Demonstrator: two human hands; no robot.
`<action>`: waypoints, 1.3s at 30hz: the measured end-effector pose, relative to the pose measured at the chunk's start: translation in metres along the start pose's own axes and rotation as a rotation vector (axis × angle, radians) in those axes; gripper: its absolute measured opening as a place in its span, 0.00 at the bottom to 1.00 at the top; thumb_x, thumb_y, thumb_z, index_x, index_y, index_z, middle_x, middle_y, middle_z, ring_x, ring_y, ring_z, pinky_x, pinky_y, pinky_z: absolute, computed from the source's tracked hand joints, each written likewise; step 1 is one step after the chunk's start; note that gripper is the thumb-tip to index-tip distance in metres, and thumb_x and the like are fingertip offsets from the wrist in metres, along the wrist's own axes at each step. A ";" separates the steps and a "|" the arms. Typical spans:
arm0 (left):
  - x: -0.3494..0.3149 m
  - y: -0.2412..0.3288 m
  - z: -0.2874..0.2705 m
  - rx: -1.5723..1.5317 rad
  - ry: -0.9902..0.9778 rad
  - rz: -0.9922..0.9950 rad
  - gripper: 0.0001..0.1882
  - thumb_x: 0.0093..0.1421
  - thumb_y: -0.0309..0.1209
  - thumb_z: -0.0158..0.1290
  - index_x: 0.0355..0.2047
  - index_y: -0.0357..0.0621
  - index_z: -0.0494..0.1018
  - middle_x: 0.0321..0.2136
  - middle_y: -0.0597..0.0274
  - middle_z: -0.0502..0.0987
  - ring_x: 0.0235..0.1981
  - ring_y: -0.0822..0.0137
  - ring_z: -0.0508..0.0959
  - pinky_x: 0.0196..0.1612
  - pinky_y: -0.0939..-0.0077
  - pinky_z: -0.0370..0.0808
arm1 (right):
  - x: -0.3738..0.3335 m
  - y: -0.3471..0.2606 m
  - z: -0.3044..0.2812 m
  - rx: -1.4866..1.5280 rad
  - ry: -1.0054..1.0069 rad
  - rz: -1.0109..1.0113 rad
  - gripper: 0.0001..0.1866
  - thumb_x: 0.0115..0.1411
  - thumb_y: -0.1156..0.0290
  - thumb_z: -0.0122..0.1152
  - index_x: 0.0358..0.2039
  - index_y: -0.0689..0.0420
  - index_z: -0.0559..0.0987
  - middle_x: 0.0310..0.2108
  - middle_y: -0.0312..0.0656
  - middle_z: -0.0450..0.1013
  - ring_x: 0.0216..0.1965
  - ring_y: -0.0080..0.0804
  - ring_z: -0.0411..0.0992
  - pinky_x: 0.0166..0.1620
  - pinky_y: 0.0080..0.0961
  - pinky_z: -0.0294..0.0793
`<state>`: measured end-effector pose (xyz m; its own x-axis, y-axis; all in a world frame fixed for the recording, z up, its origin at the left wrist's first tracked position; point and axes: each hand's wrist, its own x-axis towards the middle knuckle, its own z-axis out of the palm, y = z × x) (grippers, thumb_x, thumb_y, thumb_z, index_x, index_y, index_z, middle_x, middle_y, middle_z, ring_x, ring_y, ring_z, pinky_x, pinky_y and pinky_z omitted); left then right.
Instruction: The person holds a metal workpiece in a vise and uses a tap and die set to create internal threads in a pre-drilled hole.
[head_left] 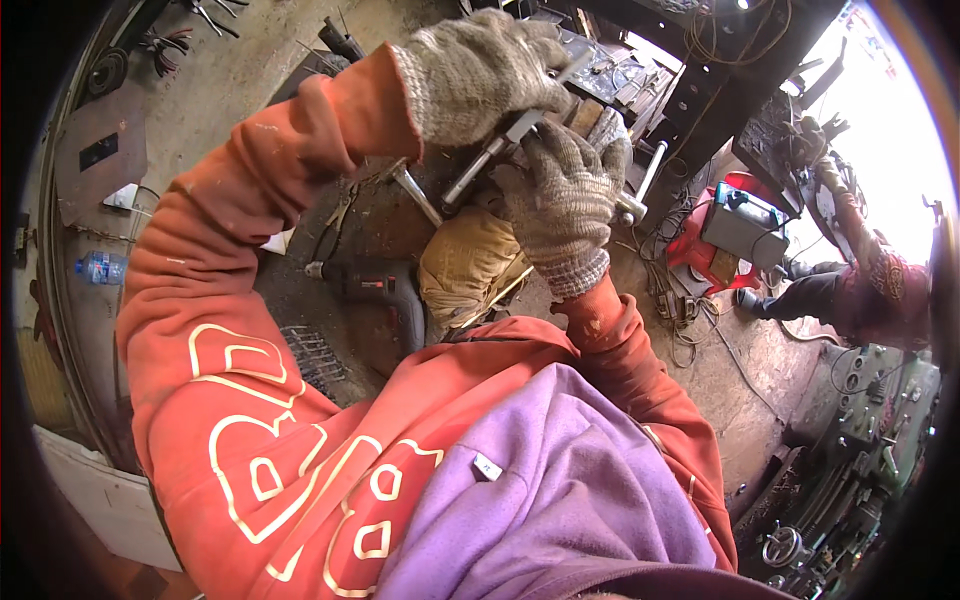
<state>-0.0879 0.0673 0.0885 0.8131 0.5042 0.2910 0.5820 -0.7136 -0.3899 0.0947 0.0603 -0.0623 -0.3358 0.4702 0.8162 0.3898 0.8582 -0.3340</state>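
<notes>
My left hand (480, 78), in a dirty knitted work glove, is curled at the top middle, its fingertips turned away. A flat metal strip (574, 68) juts out beside its fingers. My right hand (568, 195), gloved alike, is bent closed just below and to the right. Between them slants a metal tool (488, 168) with a round shaft and a flat block-like end; which hand grips it is hidden. A steel bar handle (652, 172) with a knobbed end stands right of my right hand. Under my wrists lies a tan cloth bundle (470, 265).
A black power drill (385, 290) lies left of the bundle, with several drill bits (312, 355) below. Pliers (165, 48) and a bottle (100, 267) are far left. At right are a red stool (690, 262), a grey box (742, 225), a person (885, 275) and a green machine (880, 450).
</notes>
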 end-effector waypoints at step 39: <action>-0.020 0.227 0.296 -0.995 0.071 -1.929 0.29 0.64 0.45 0.63 0.58 0.38 0.75 0.48 0.44 0.83 0.52 0.52 0.83 0.54 0.58 0.78 | 0.027 0.165 -0.022 1.280 0.022 1.339 0.32 0.77 0.38 0.40 0.45 0.55 0.80 0.30 0.34 0.75 0.24 0.24 0.67 0.23 0.27 0.63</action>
<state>0.0313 0.0393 -0.2646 -0.6260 0.7167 -0.3073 0.2439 0.5543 0.7958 0.1692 0.2103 -0.0851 -0.3741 0.8901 -0.2603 -0.4571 -0.4212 -0.7834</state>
